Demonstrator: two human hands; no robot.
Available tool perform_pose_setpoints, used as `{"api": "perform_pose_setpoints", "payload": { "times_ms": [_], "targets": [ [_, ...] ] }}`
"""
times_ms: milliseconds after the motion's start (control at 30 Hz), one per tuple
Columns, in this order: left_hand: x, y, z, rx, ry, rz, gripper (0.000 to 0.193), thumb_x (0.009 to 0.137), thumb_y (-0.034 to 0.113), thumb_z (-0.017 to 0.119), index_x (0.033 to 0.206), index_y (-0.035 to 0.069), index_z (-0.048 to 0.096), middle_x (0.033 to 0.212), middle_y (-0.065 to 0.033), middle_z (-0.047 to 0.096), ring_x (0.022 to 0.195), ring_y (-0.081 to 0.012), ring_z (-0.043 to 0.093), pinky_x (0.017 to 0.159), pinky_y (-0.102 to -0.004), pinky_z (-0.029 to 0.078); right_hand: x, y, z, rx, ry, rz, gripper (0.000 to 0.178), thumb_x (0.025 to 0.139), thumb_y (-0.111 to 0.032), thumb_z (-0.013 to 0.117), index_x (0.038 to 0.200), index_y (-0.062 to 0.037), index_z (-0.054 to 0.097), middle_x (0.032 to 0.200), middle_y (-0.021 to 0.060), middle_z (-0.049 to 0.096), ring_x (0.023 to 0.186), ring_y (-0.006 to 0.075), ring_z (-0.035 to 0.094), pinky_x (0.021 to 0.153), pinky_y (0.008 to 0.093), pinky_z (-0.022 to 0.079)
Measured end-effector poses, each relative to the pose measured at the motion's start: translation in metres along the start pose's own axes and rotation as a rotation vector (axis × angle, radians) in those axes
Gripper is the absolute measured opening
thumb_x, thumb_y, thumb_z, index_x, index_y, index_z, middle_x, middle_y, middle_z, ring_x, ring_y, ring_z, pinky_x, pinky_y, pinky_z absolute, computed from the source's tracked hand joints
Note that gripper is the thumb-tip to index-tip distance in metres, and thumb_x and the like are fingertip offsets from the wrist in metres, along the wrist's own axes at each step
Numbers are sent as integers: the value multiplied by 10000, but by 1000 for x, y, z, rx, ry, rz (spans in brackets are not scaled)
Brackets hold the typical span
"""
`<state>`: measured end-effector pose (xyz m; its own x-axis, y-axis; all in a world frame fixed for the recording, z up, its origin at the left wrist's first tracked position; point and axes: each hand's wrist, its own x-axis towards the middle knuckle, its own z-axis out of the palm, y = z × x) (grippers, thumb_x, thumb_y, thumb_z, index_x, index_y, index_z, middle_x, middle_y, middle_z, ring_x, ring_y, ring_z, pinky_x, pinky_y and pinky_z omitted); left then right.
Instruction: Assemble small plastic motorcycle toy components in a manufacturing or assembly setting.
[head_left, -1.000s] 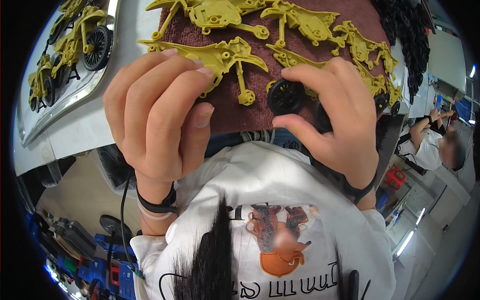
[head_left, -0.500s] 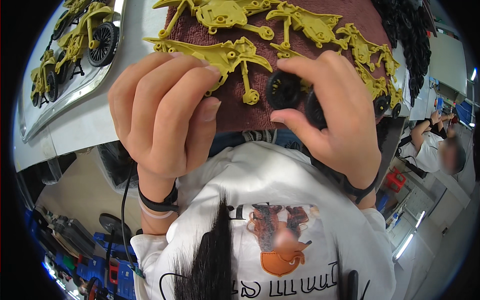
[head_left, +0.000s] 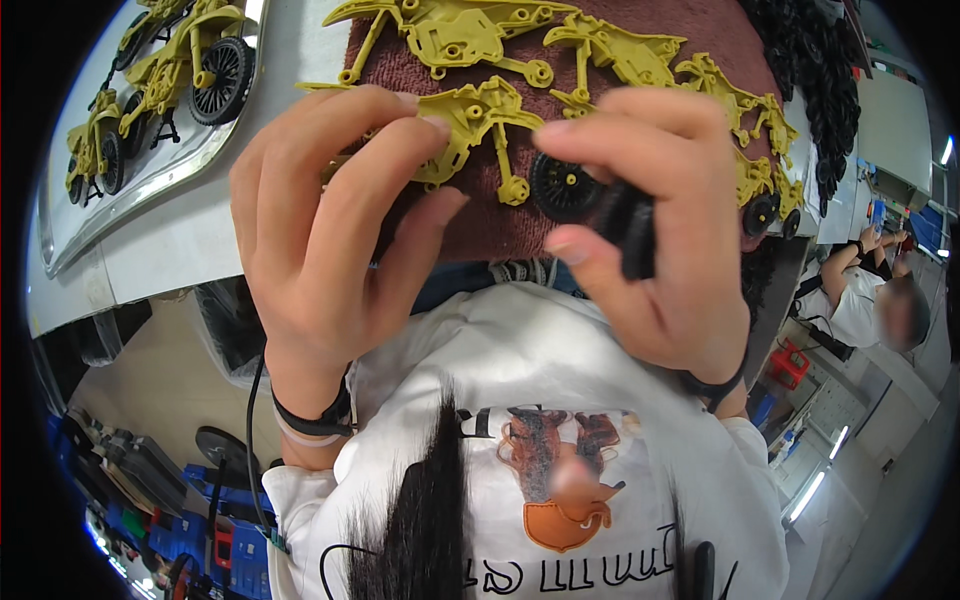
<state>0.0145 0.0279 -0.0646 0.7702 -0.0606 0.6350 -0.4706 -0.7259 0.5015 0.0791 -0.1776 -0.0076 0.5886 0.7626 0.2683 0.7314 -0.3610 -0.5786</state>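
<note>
My left hand [head_left: 330, 215] hovers over a yellow plastic toy motorcycle frame [head_left: 470, 125], fingers curved and thumb well apart. Its fingertips overlap the frame's edge; whether they touch it I cannot tell. My right hand [head_left: 660, 220] has a black toy wheel [head_left: 632, 232] tucked in its palm, blurred and partly hidden, with thumb and index finger spread. Just beyond those fingers is another black spoked wheel [head_left: 565, 185] with a yellow centre, at the lower end of a second yellow frame [head_left: 625, 50]. My right fingers partly cover that frame.
More yellow frames lie on a brown towel [head_left: 480, 235], some with wheels [head_left: 762, 212] at the right. A clear tray [head_left: 190, 165] at the left bears toy motorcycles [head_left: 165, 80] with wheels. Black parts [head_left: 815, 90] are heaped at far right. Another person [head_left: 860, 290] sits beyond.
My right thumb and index finger have parted from the spoked wheel, whose yellow centre now shows. My left thumb has swung away from its fingers. The view has shifted slightly.
</note>
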Motion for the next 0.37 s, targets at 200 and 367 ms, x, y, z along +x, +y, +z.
{"api": "perform_pose_setpoints", "payload": {
  "times_ms": [200,367],
  "targets": [
    [-3,-3,0,117,-26,-23,297,673,-34,707,962,13,654,1026,-112,649,1005,-304,589,892,-398,448,8,1,33,47,5,-62,535,721,-147,763,1201,-40,551,1230,159,537,1083,347,534,907,402,447],
    [-6,-7,3,87,14,-19,294,669,-36,705,953,20,653,1035,-110,649,1016,-306,590,908,-401,444,4,5,32,69,-43,-54,526,755,-139,737,1233,-49,538,1389,148,479,1234,362,491,997,386,435]
  ]
}}
